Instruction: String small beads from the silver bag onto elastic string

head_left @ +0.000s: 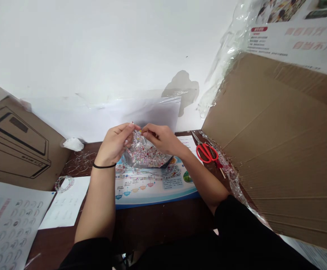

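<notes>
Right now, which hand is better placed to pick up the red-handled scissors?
Probably the right hand: the red-handled scissors lie on its side of the clear bead bag, while the left hand sits farther away.

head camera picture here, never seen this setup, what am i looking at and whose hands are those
This picture comes from a camera worn on a person's head, looking forward and down, so these are that person's own bare hands, not a machine. The left hand, with a black cord bracelet at its wrist, and the right hand meet at the top of a clear plastic bag holding small pink and white beads. The bag's lower end rests on a blue-and-white printed poster on a dark brown wooden table. Red-handled scissors lie nearby, and a large brown cardboard sheet leans in at the right.
</notes>
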`<state>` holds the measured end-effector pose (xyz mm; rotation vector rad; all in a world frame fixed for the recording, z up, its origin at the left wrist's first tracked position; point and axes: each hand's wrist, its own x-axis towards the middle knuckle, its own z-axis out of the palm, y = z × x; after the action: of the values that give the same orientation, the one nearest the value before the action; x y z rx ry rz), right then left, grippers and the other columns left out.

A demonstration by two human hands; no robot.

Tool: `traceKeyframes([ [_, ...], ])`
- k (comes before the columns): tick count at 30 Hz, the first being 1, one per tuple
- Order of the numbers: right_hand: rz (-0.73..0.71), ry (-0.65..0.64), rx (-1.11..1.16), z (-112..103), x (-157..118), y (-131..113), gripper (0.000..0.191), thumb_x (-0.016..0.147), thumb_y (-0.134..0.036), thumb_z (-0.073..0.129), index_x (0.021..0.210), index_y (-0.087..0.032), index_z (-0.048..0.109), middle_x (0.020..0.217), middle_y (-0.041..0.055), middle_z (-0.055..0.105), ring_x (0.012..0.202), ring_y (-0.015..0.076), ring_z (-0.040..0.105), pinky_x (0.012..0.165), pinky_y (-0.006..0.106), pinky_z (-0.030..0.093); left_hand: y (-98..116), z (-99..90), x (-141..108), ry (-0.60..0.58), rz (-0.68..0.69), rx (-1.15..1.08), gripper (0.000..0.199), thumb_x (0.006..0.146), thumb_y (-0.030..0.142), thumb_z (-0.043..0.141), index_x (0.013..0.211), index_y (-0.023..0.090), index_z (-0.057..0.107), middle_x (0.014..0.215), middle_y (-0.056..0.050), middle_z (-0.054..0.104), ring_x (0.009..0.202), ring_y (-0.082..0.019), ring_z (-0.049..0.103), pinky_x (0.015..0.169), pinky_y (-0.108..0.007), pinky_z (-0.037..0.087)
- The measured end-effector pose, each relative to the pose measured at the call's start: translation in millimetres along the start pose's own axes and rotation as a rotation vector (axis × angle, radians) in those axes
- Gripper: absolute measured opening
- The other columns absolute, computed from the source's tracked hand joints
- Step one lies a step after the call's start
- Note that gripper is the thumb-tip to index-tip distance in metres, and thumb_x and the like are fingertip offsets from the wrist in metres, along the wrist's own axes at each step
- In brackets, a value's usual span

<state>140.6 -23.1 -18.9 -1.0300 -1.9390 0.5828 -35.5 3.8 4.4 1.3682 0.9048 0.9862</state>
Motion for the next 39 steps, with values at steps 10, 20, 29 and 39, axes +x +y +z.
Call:
traceKeyframes([
  [10,0.308,-0.183,-0.268,-9,1,21,0.022,0.09,-0.026,0.041,0.081,-0.017,0.059,0.072,0.002,0.059,0.066,0.0124,0.047,0.062,0.026,0.03,11,4.5,-15,0.162,0.131,0.462,0.03,0.084,0.041,0.056,0.081,0.015,0.07,0.05,0.003,0.036,0.045,-0.009,0.033,0.041,-0.021,0.028],
  [20,0.149,-0.466,-0.229,-9,-5,26,0.052,0.077,-0.022,0.063,0.128,-0.018,0.053,0.122,0.0115,0.06,0.104,0.0217,0.055,0.082,0.032,0.043,17,7.6,-24,0.144,0.187,0.533,0.031,0.087,0.043,0.054,0.08,0.017,0.07,0.052,0.001,0.04,0.049,-0.01,0.037,0.043,-0.022,0.026],
  [29,0.096,-0.364,0.216,9,5,21,0.034,0.09,-0.046,0.048,0.091,-0.017,0.064,0.08,0.0007,0.06,0.069,0.0102,0.049,0.064,0.025,0.039,13,-1.1,-21,0.014,0.262,0.179,0.031,0.086,0.047,0.059,0.081,0.019,0.069,0.046,0.005,0.032,0.043,-0.008,0.028,0.046,-0.025,0.023],
  [39,0.047,-0.77,0.118,4,6,35,0.017,0.09,-0.025,0.049,0.084,-0.016,0.062,0.08,0.0004,0.062,0.069,0.009,0.05,0.063,0.022,0.036,26,-1.7,-26,0.217,0.438,-0.178,0.021,0.087,0.039,0.063,0.082,0.018,0.062,0.046,0.007,0.026,0.042,-0.006,0.02,0.043,-0.025,0.017],
])
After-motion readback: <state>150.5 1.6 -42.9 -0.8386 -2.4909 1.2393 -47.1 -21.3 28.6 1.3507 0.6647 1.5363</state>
